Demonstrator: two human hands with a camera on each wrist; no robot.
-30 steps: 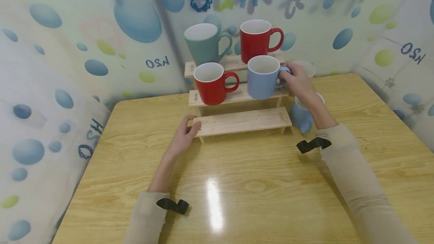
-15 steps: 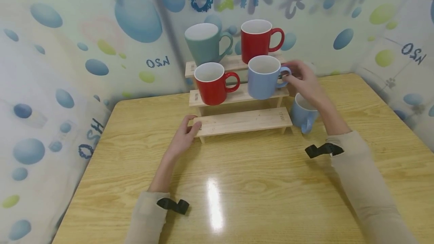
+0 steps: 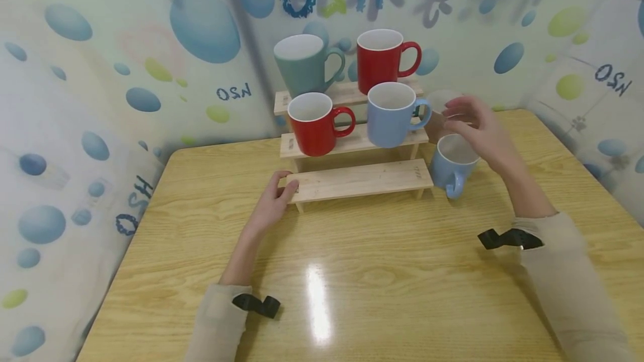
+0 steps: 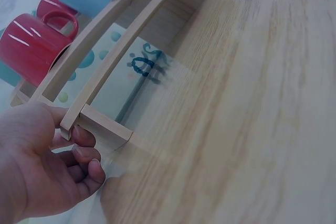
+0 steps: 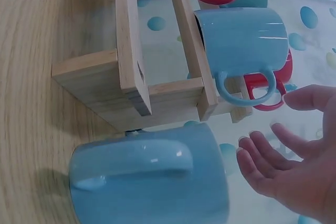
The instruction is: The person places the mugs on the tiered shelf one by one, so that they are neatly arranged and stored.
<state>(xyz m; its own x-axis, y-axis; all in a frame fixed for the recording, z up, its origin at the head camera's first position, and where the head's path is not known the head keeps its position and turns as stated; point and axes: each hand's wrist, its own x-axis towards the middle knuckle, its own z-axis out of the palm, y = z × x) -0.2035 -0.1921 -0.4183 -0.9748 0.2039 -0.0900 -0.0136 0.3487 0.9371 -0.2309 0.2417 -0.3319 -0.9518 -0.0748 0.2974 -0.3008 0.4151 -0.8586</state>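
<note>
A three-tier wooden rack [image 3: 359, 180] stands at the table's far side. Its left bottom end is pinched between thumb and fingers of my left hand [image 3: 271, 200]; the left wrist view shows this grip on the board's end [image 4: 67, 129]. On the middle tier are a red mug [image 3: 314, 130] and a light blue mug [image 3: 388, 122], handles to the right. My right hand [image 3: 483, 130] is apart from the light blue mug's handle [image 5: 247, 98], fingers loosely bent with nothing in them. Below it, a second light blue mug [image 3: 448, 169] stands on the table, handle towards me.
A green mug [image 3: 302, 66] and another red mug [image 3: 377, 63] stand on the top tier. Behind my right hand is a pale rounded object [image 3: 443, 99], partly hidden. The patterned backdrop [image 3: 191, 88] rises behind the table [image 3: 377, 278].
My right hand has let go of the light blue mug's handle and moved right, over the second light blue mug. The mug stays on the middle tier. My left hand has not moved.
</note>
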